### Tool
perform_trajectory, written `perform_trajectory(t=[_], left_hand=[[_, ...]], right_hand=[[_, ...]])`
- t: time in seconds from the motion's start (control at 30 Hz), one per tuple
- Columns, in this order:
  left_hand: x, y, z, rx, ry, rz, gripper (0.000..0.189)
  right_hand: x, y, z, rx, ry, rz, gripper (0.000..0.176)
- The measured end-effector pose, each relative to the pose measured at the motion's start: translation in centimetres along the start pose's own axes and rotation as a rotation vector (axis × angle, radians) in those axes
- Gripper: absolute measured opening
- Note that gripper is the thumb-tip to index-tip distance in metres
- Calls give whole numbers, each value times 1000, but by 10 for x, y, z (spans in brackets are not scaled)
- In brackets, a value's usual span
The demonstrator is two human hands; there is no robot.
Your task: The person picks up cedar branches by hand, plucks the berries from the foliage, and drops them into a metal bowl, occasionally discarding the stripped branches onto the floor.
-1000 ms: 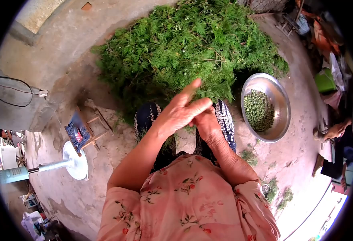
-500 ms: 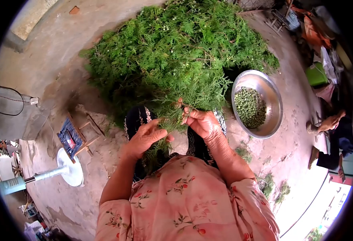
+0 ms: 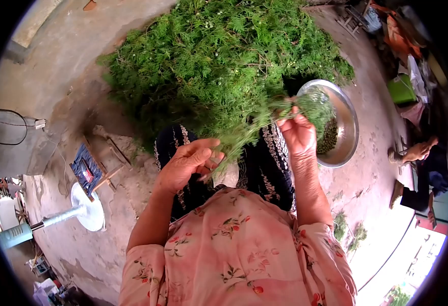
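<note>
Branch (image 3: 241,143): stretched between my hands, just in front of the green pile (image 3: 219,56).
Left grip (image 3: 189,163): closed around its lower end.
Right grip (image 3: 298,133): pinched shut on its leafy top, over the bowl (image 3: 353,127).

The sprig (image 3: 252,133) was a long, thin cutting of feathery green foliage, fresh and soft, with fine scale-like leaves along slim stems. It was stretched out on a slant just above the middle of the view, its lower end toward 8 o'clock and its bushy top toward 2 o'clock. The lower end was pinched in the left hand (image 3: 190,163), and the upper part was gripped by the right hand (image 3: 298,133). Beyond that grip the leafy tip fanned out at 2 o'clock, blurred, in front of the metal bowl (image 3: 347,109). The middle stretch hung free above the lap.
</note>
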State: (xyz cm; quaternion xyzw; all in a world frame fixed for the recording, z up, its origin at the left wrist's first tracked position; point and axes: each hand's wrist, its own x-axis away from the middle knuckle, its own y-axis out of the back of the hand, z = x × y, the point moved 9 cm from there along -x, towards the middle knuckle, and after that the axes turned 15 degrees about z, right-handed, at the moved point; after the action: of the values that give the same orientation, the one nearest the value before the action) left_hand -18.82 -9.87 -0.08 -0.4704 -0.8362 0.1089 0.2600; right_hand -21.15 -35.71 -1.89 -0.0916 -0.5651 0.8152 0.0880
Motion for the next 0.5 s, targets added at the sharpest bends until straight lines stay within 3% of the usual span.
perform_trajectory(t=[0.23,0.37,0.4,0.5], left_hand=[[-10,-4,-6,96,-44,82,43],[-19,-3,0,-4,-25,53,40],[-19,2,-1,11,-62,30,40],[-14,17,-11,20,-130,-30,38]], right_hand=[[60,81,131,-34,299,-121,19],[117,133,184,99,428,-321,17],[142,177,204,61,426,-375,16],[226,217,257,252,510,-591,18]])
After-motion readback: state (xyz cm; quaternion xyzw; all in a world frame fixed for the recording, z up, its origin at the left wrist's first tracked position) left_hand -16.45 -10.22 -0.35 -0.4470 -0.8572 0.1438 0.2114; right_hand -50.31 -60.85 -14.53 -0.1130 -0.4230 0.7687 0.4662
